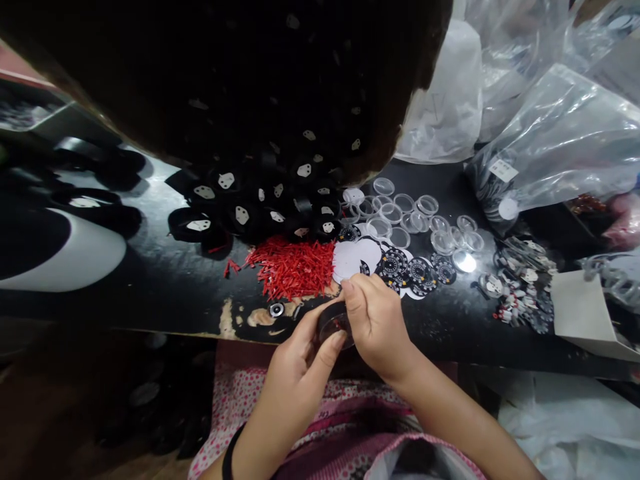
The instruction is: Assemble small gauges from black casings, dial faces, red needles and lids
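Note:
My left hand (300,367) grips a round black case (330,311) at the table's front edge, thumb on its clear face. A few tiny red bits show inside it. My right hand (380,327) is closed in a fist against the case's right side; what its fingers hold is hidden. Just beyond my hands lies a heap of thin red pieces (295,268). White discs (350,259) and black printed dials (420,272) overlap to its right. Behind the dials are scattered clear round covers (391,213). Left of the case sits a small ring-shaped part (277,309).
Several black round cases (243,217) with pale plates crowd the back, below a large dark shape (225,80). Clear plastic bags (565,147) stand at right, near small mixed parts (527,280) and a white box (580,310). A white cylinder (100,253) lies at left.

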`<state>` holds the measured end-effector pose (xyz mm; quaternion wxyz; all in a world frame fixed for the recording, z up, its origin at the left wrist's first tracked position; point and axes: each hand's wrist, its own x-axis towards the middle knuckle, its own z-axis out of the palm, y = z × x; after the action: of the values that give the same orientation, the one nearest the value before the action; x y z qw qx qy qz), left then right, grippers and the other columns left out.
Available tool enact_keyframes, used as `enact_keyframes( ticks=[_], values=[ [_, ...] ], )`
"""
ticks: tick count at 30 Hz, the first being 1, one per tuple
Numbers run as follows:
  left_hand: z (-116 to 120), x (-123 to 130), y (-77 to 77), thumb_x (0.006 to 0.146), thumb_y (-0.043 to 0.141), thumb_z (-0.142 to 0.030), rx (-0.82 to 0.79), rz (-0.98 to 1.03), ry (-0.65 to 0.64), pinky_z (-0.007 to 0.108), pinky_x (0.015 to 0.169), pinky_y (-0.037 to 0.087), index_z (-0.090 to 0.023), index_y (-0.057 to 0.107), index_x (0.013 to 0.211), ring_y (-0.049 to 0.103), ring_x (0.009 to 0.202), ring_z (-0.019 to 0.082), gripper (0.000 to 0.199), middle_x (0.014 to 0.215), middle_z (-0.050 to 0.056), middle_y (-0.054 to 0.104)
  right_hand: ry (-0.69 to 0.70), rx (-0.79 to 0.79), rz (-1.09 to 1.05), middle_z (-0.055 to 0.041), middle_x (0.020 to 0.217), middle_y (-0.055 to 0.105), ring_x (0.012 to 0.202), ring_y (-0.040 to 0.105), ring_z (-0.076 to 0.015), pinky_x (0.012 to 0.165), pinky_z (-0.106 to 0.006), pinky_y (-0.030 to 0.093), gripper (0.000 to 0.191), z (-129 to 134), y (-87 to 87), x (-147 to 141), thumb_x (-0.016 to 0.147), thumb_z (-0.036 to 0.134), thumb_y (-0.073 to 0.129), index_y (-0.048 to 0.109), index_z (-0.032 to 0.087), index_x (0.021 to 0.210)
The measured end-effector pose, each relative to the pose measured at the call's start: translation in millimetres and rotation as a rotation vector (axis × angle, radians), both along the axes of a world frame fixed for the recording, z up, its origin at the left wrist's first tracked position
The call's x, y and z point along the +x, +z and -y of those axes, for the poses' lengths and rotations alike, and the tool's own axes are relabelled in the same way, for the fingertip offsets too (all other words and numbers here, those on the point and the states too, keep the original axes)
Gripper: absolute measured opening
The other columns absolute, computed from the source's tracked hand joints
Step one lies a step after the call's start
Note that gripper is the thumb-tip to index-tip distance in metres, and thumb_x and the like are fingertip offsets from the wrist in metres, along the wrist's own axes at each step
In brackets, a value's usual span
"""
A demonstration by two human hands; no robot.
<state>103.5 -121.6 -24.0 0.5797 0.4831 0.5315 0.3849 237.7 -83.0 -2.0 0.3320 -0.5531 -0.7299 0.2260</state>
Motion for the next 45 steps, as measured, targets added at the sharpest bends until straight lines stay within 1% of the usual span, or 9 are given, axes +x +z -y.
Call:
enact_keyframes(
  ticks=[7, 11, 18, 23, 27, 32, 38, 41, 45],
  values=[
    [59.8, -127.7, -57.4, 0.088, 0.057, -0.056, -0.281, -0.25, 0.31, 0.048, 0.115, 0.035, -0.026, 0.06, 0.13, 0.051, 0.134, 0.032, 0.052, 0.137, 0.007, 0.063, 0.162, -0.325, -0.199, 0.0, 0.095, 0.071, 0.087, 0.064, -0.0149, 0.078, -0.026, 0.041, 0.026, -0.9, 9.7, 13.3, 0.102, 0.039, 0.045, 0.065, 0.023, 0.097],
    [69.6, -172.9, -55.2, 0.083, 0.061, -0.056, -0.097, -0.674, 0.431, 0.05, 0.119, 0.026, -0.019, 0.057, 0.131, 0.042, 0.14, 0.035, 0.06, 0.147, 0.015, 0.052, 0.211, -0.364, -0.205, -0.0002, 0.089, 0.07, 0.083, 0.063, -0.0162, 0.077, -0.028, 0.042, 0.021, -2.6, 11.0, 5.2, 0.1, 0.033, 0.048, 0.065, 0.022, 0.092],
    [-75.7, -144.0, 7.0, 0.096, 0.037, -0.051, 0.22, -0.904, 0.359, 0.039, 0.091, 0.05, -0.018, 0.045, 0.142, 0.069, 0.096, 0.025, 0.058, 0.115, 0.009, 0.071, 0.332, -0.381, -0.059, -0.0003, 0.086, 0.071, 0.081, 0.063, -0.0162, 0.077, -0.029, 0.043, 0.017, 2.9, 22.8, -9.8, 0.098, 0.025, 0.053, 0.065, 0.021, 0.087],
    [-145.7, -154.1, 0.3, 0.086, 0.058, -0.049, 0.168, -0.933, 0.331, 0.054, 0.095, 0.044, -0.015, 0.06, 0.127, 0.062, 0.112, 0.042, 0.054, 0.111, 0.011, 0.069, 0.187, -0.339, 0.086, -0.0021, 0.093, 0.071, 0.087, 0.065, -0.0173, 0.08, -0.03, 0.045, 0.014, -2.1, 15.3, 13.9, 0.097, 0.025, 0.054, 0.067, 0.021, 0.092],
    [-144.8, -161.1, -6.9, 0.084, 0.06, -0.047, 0.136, -0.879, 0.342, 0.049, 0.085, 0.05, -0.016, 0.061, 0.127, 0.068, 0.095, 0.035, 0.053, 0.1, 0.009, 0.07, 0.024, -0.201, 0.226, -0.0086, 0.108, 0.068, 0.1, 0.064, -0.0231, 0.09, -0.037, 0.047, 0.018, -20.9, 6.7, 23.4, 0.096, 0.024, 0.053, 0.066, 0.019, 0.108],
    [-148.4, -160.7, -6.0, 0.078, 0.068, -0.043, 0.226, -0.762, 0.301, 0.041, 0.091, 0.05, -0.024, 0.059, 0.13, 0.066, 0.092, 0.024, 0.056, 0.125, 0.008, 0.066, -0.019, -0.141, 0.506, -0.0177, 0.125, 0.058, 0.108, 0.061, -0.0345, 0.093, -0.05, 0.048, 0.041, -42.4, 0.0, 17.0, 0.091, 0.024, 0.059, 0.059, 0.015, 0.131],
    [-132.1, -158.3, -6.1, 0.074, 0.073, -0.041, 0.224, -0.542, 0.425, 0.041, 0.087, 0.054, -0.02, 0.056, 0.126, 0.065, 0.083, 0.02, 0.058, 0.117, 0.011, 0.063, -0.123, -0.09, 0.369, -0.0147, 0.107, 0.062, 0.092, 0.064, -0.0284, 0.082, -0.044, 0.049, 0.022, -41.7, -3.8, 31.1, 0.09, 0.027, 0.056, 0.064, 0.015, 0.106],
    [-101.5, -145.2, 0.1, 0.088, 0.058, -0.042, 0.156, -0.187, 0.465, 0.033, 0.079, 0.058, -0.024, 0.048, 0.136, 0.066, 0.08, 0.016, 0.052, 0.111, 0.007, 0.063, -0.181, -0.159, 0.112, -0.0042, 0.078, 0.064, 0.07, 0.062, -0.0195, 0.066, -0.032, 0.047, 0.016, -33.6, 0.7, 34.5, 0.092, 0.034, 0.056, 0.062, 0.019, 0.092],
    [-56.3, -101.7, 12.2, 0.084, 0.069, -0.042, -0.087, 0.426, 0.519, 0.02, 0.063, 0.056, -0.022, 0.07, 0.104, 0.063, 0.068, 0.011, 0.028, 0.088, 0.001, 0.067, -0.11, -0.19, -0.112, 0.0032, 0.061, 0.06, 0.054, 0.056, -0.0131, 0.056, -0.026, 0.042, 0.017, -18.4, 12.5, 19.2, 0.093, 0.035, 0.058, 0.067, 0.021, 0.092]
  ],
)
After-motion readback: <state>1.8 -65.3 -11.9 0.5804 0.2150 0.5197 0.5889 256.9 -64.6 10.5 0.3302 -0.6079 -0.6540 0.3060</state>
